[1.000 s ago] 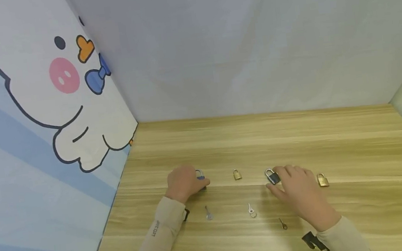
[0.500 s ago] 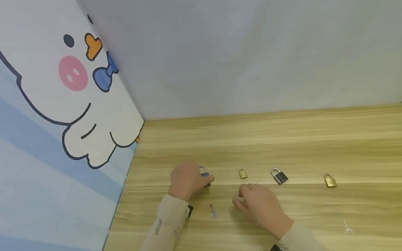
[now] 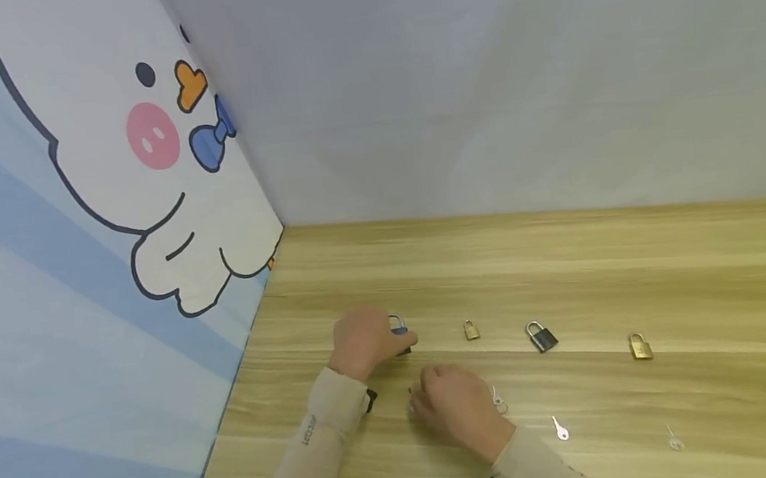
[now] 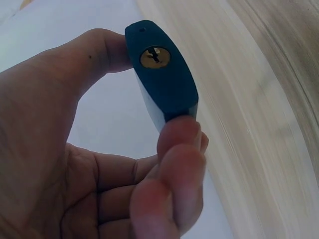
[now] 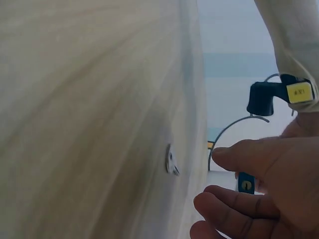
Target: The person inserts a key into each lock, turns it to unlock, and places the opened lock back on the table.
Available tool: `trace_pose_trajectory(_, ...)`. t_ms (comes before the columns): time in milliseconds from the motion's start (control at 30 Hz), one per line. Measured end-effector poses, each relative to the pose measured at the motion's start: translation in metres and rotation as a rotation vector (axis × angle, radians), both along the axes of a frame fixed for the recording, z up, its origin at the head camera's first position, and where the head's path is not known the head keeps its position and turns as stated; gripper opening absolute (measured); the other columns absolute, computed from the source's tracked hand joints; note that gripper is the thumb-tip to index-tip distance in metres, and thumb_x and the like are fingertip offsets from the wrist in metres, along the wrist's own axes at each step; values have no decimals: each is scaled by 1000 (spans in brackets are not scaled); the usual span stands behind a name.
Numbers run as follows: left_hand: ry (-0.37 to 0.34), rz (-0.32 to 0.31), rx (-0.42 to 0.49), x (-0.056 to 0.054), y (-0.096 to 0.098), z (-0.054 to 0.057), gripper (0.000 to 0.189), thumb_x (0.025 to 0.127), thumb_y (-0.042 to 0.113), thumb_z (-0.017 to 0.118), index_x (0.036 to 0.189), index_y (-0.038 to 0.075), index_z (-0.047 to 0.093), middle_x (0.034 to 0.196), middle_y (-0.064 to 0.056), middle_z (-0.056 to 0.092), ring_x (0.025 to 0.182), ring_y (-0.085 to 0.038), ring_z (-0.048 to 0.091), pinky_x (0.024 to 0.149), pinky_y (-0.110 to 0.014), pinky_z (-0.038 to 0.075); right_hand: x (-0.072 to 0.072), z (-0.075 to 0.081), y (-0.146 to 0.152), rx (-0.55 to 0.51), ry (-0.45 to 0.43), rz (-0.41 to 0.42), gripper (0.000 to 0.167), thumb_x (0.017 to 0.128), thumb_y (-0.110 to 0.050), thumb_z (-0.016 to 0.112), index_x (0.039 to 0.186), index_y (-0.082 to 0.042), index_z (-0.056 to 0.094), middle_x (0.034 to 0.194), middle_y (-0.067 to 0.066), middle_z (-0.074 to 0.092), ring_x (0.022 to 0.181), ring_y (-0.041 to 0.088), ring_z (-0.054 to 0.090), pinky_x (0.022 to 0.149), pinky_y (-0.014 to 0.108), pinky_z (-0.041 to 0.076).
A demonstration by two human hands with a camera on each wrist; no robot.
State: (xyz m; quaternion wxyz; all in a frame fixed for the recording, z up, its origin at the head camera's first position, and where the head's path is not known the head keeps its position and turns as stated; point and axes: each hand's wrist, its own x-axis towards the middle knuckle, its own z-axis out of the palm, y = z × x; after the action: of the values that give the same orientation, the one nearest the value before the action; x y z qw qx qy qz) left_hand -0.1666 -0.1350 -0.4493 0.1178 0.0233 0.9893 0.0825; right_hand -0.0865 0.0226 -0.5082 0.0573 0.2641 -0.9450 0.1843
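Note:
My left hand (image 3: 369, 341) pinches a blue padlock (image 3: 400, 331) between thumb and fingers at the left of the table. In the left wrist view, the blue padlock (image 4: 174, 82) shows its brass keyhole toward the camera. My right hand (image 3: 464, 409) hovers low over the table, closer to me than the blue padlock. A small silver key (image 5: 171, 160) lies on the wood just beyond its fingertips in the right wrist view. Thumb and fingers there are apart, with nothing between them. That key is mostly hidden by the right hand in the head view.
To the right are a small brass padlock (image 3: 471, 330), a black padlock (image 3: 542, 337) and a larger brass padlock (image 3: 640, 347). Nearer me lie a key with a ring (image 3: 499, 401), another key (image 3: 561, 428) and a third key (image 3: 675, 439). Walls border the wooden table (image 3: 569, 249).
My right hand has left the black padlock and moved left and nearer me, to the leftmost key. The left hand keeps holding the blue padlock. The head view has shifted slightly.

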Motion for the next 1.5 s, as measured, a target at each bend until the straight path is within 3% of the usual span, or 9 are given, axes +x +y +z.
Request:
trace_pose_trajectory(233, -9, 6, 12, 1, 5, 1, 49, 80, 57, 69, 72, 10, 58, 63, -2, 56, 52, -14, 50, 44, -29, 43, 5, -12, -9, 52, 15, -17, 22, 88, -22, 71, 75, -8, 59, 64, 2, 54, 54, 14, 49, 44, 26, 42)
trace_pose_trajectory(500, 8, 9, 29, 2, 5, 0, 47, 80, 54, 70, 71, 10, 57, 63, -2, 55, 51, -15, 49, 44, -29, 43, 9, -12, -15, 144, 56, -45, 20, 90, -18, 69, 76, -4, 64, 65, 5, 58, 54, 16, 49, 42, 27, 43)
trace_pose_trajectory(833, 37, -15, 51, 3, 7, 2, 45, 79, 52, 68, 63, 12, 54, 58, 0, 49, 48, -11, 41, 41, -26, 36, 6, -15, -17, 255, -33, -27, 17, 95, -14, 63, 86, 1, 63, 69, 9, 56, 63, 22, 57, 52, 32, 53)
trace_pose_trajectory(933, 34, -20, 48, 3, 8, 4, 46, 80, 53, 68, 62, 13, 52, 58, 1, 48, 47, -11, 40, 41, -26, 34, 2, -15, -13, 138, -176, -11, 16, 93, -13, 64, 84, -1, 62, 68, 6, 54, 61, 19, 54, 55, 30, 50)
trace_pose_trajectory(1100, 22, -25, 49, 3, 7, 6, 48, 81, 54, 68, 62, 14, 50, 56, 1, 45, 47, -10, 37, 40, -25, 31, -3, -13, -3, -202, -437, 17, 13, 87, -10, 70, 78, -8, 60, 69, -3, 53, 57, 10, 49, 51, 25, 44)
trace_pose_trajectory(1367, 31, -34, 44, 3, 5, 6, 48, 81, 53, 68, 61, 14, 50, 55, 2, 45, 46, -10, 37, 40, -25, 30, -4, -12, 7, -438, -682, 39, 9, 88, -12, 74, 85, -9, 67, 75, -4, 61, 61, 9, 58, 54, 27, 50)
trace_pose_trajectory(1500, 18, -32, 27, 4, 5, 6, 48, 82, 54, 67, 61, 14, 49, 54, 2, 43, 46, -10, 36, 40, -25, 29, -3, -11, 8, -527, -717, 28, 8, 89, -12, 74, 86, -8, 68, 73, -3, 63, 59, 12, 61, 52, 27, 51)
